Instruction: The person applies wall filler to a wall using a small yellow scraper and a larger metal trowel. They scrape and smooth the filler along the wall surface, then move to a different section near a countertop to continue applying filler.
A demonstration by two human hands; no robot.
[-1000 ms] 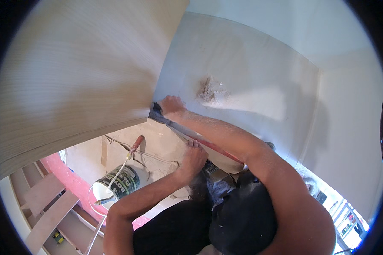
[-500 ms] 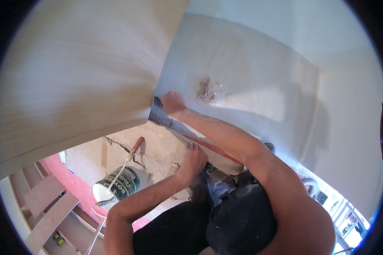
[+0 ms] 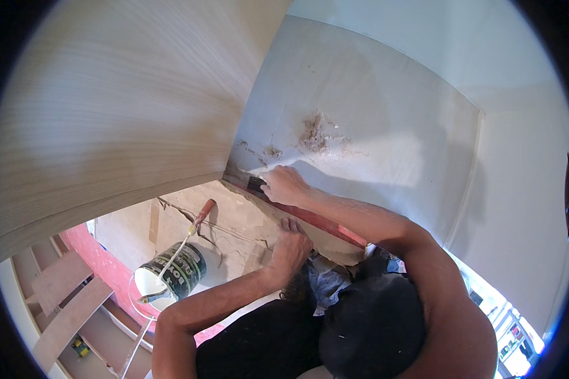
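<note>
Currently my right hand point(image 3: 284, 184) has its fingers closed around a dark scraper point(image 3: 254, 184), its blade against the grey wall point(image 3: 373, 114) just beyond my fingertips. My left hand point(image 3: 291, 243) rests below, fingers curled loosely, holding nothing.

Room under renovation: patchy grey plastered wall point(image 3: 373, 120) with crumbling spot, paint bucket point(image 3: 171, 275), loose wooden boards point(image 3: 60, 297), bare rough floor point(image 3: 234, 234), wood-grain panel point(image 3: 114, 95)

hands: 2 point(image 3: 286, 184) point(image 3: 291, 247) | paint bucket: 1 point(image 3: 174, 273) | brush: 1 point(image 3: 255, 184) | wooden planks: 2 point(image 3: 60, 278)
</note>
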